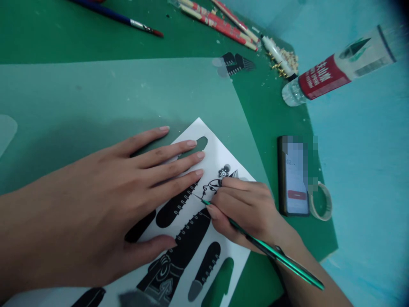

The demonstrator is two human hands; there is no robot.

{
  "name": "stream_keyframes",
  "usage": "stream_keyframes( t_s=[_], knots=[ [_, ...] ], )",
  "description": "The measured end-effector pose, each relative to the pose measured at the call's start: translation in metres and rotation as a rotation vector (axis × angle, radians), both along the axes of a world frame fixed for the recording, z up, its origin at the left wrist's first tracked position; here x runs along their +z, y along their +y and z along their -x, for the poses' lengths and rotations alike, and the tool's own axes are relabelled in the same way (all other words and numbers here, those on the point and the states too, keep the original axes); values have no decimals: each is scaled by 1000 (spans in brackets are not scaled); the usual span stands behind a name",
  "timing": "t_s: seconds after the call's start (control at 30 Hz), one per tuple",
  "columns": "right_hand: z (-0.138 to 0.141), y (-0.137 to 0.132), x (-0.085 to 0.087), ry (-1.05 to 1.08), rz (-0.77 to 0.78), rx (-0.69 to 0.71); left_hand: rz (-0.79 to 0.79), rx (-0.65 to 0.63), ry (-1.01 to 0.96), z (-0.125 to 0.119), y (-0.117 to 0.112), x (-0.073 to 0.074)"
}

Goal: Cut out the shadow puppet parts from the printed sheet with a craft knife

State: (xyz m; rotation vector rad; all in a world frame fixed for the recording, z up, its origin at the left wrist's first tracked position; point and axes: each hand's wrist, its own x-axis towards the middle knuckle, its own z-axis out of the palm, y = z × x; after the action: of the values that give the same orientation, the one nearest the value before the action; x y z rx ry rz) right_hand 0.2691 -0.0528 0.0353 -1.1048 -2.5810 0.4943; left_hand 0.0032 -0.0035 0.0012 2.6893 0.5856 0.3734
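A white sheet (220, 157) printed with black puppet-like shapes lies on a green cutting mat (265, 115). My left hand (105, 204) rests flat on the sheet, fingers stretched out and slightly apart, pressing it down. My right hand (246, 209) is closed in a pinch round a thin green-handled knife or pen tool (275, 253). Its fine tip touches the sheet by a printed face (211, 186), just right of my left fingertips. Some shapes in the sheet are cut out and show green through.
A phone (294, 179) lies right of the sheet with a tape roll (322, 202) beside it. A bottle with a red label (332, 72) lies at the upper right. Brushes (128, 19), red-patterned sticks (220, 23), black cut pieces (236, 64) and scraps sit along the mat's far edge.
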Motion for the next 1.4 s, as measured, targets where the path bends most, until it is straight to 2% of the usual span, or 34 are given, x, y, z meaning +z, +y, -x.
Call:
stream_keyframes(
  t_s=[0.3,0.87,1.1,1.23,1.4],
  knots=[
    [0,-3,-7,47,-26,-9,-23,0,-15,0,0,-2],
    [-3,-2,-3,59,46,2,83,7,0,1,0,1],
    [-3,-4,-3,287,192,-111,97,24,-24,1,0,8],
    [4,-8,-2,363,245,-86,-6,-3,-28,1,3,4],
    [10,-9,-1,270,144,-46,40,-14,-21,2,2,-3]
  ],
)
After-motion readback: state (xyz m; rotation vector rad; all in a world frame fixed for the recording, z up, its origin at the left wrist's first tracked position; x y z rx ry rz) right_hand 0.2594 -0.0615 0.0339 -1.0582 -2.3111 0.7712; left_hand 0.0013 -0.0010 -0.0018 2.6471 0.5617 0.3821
